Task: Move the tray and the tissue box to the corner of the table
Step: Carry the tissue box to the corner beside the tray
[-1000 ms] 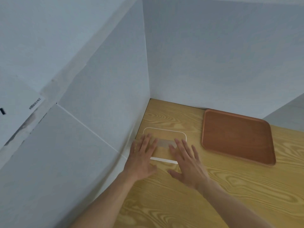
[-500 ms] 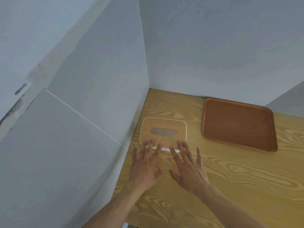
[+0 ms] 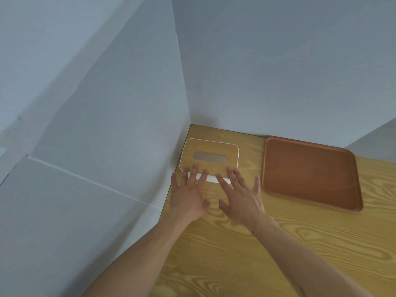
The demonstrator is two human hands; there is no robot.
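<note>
The tissue box [image 3: 211, 151], white with a wooden lid and an oval slot, sits against the left wall near the table's far left corner. My left hand [image 3: 189, 195] and my right hand [image 3: 241, 197] lie flat with fingers spread at its near edge, fingertips over the lid's front rim and white front face. Neither hand grips anything. The reddish-brown wooden tray [image 3: 310, 170] lies empty to the right of the box, its far edge against the back wall, apart from both hands.
The light wooden table [image 3: 267, 254] meets grey-white walls on the left [image 3: 107, 146] and at the back [image 3: 278, 71]. A gap of bare tabletop separates the box and the tray.
Both hands have slid back from the middle of the lid to its near edge. The box now sits further toward the corner, against the left wall. The tray has not moved.
</note>
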